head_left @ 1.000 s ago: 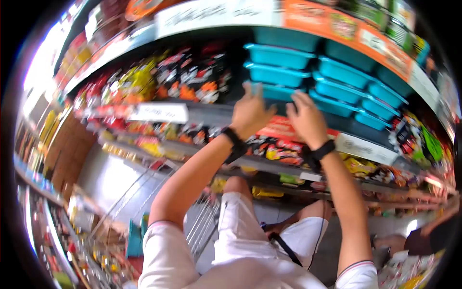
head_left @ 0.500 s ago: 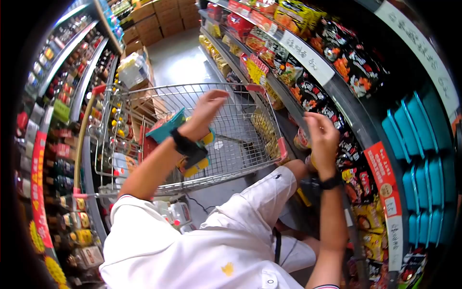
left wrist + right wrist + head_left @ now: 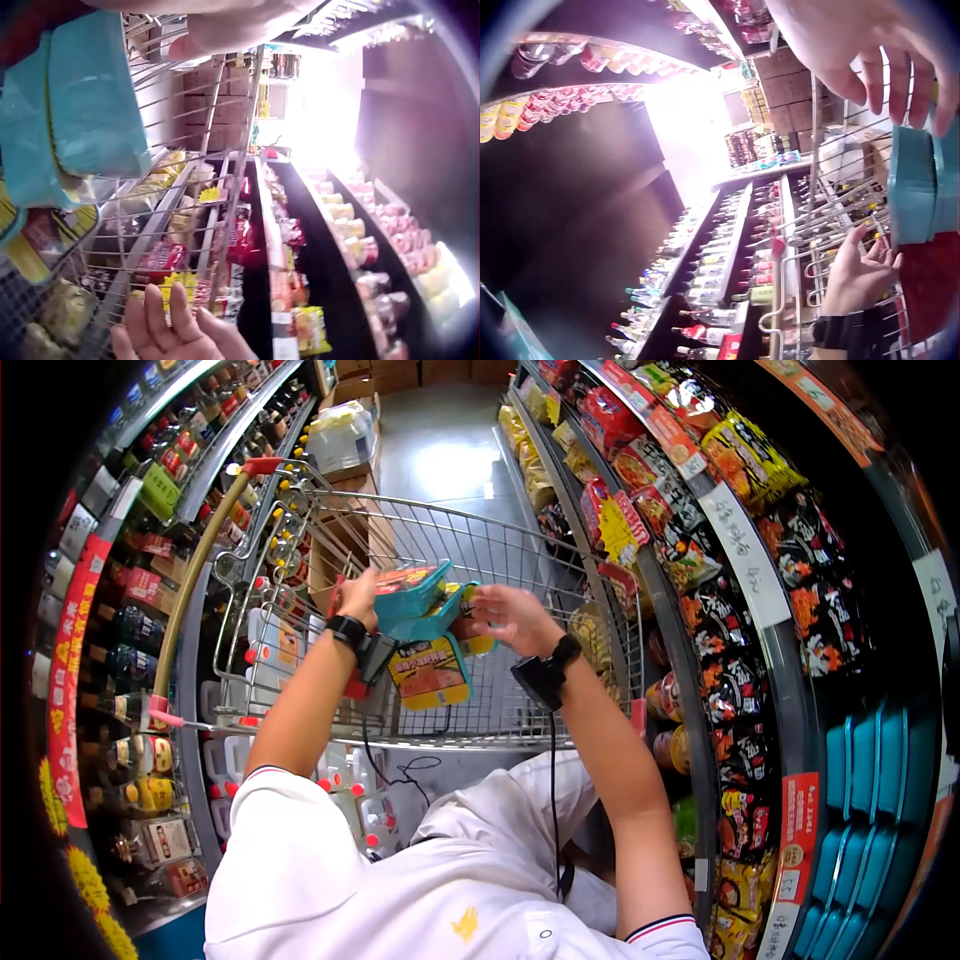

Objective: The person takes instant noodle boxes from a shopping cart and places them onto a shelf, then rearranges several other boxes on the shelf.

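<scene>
Two teal plastic food boxes (image 3: 415,625), one with a red printed top, lie tilted against each other in the wire shopping cart (image 3: 500,700). At their left end is my left hand (image 3: 357,600), its fingers spread beside the box in the right wrist view. My right hand (image 3: 515,618) hovers at their right side, palm inward, fingers loosely bent with nothing between them. In the right wrist view its fingertips hang close over the top of the teal boxes (image 3: 913,184). A yellow-edged package with a food picture (image 3: 430,672) leans just below the boxes.
Shelves of bottles (image 3: 150,760) line the left side. On the right, shelves hold noodle packets (image 3: 720,650) and stacked teal boxes (image 3: 865,770). Large jugs (image 3: 375,810) stand under the cart. Cardboard boxes (image 3: 345,545) and a pale floor (image 3: 445,460) lie beyond.
My view has turned from the shelf with teal boxes to the cart. Both hands have left the shelf; the left now meets the boxes in the cart, and the right has come in from the shelf side.
</scene>
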The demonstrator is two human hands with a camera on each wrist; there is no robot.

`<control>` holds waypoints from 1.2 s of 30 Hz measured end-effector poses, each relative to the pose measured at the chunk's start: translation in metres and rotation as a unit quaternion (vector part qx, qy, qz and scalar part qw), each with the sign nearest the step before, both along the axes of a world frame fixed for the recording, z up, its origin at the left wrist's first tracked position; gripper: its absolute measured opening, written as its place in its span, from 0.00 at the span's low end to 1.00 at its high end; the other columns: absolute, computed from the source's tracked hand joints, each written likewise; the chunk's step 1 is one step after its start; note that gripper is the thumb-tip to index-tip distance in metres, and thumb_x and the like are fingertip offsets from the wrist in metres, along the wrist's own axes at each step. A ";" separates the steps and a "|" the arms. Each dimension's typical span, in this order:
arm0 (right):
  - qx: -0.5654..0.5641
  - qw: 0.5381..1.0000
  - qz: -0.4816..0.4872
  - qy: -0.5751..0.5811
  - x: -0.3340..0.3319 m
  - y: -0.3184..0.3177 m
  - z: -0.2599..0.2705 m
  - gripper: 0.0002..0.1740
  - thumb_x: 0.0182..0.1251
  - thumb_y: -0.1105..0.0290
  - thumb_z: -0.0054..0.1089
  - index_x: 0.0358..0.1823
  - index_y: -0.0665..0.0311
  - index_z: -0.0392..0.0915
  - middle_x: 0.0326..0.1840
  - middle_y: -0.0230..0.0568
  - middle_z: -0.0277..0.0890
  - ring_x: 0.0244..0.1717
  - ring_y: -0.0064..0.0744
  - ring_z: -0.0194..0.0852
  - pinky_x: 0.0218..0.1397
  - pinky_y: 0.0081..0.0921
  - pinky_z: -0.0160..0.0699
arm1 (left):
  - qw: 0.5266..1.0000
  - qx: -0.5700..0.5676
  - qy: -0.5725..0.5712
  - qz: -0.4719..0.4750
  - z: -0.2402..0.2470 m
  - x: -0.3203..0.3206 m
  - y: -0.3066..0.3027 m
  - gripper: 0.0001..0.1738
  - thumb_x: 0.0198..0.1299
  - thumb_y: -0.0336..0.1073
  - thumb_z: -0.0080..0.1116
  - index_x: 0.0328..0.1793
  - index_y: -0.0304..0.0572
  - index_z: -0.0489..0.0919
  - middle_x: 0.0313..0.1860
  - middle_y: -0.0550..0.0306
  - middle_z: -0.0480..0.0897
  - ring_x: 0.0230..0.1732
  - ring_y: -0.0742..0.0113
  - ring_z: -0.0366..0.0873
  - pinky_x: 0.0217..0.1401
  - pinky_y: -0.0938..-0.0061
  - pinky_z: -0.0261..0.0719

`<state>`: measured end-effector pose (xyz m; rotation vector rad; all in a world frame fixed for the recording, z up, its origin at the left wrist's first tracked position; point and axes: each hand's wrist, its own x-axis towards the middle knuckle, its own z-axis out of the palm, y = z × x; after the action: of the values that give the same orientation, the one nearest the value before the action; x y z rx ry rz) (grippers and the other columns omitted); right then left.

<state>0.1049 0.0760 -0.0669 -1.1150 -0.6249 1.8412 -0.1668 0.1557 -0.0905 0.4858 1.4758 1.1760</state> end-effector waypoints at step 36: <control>0.222 0.860 -0.182 -0.422 0.109 -0.259 0.110 0.32 0.69 0.53 0.65 0.58 0.77 0.71 0.46 0.59 0.81 0.46 0.44 0.84 0.49 0.36 0.81 | 0.776 0.091 -0.044 -0.623 0.102 0.132 -0.125 0.31 0.77 0.53 0.47 0.75 0.38 0.62 0.48 0.49 0.86 0.46 0.58 0.87 0.52 0.64 0.83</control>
<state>0.2139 -0.1826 0.0432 -1.5628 -1.1655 0.7541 -0.0347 0.0308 0.0110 1.2637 0.6276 0.2257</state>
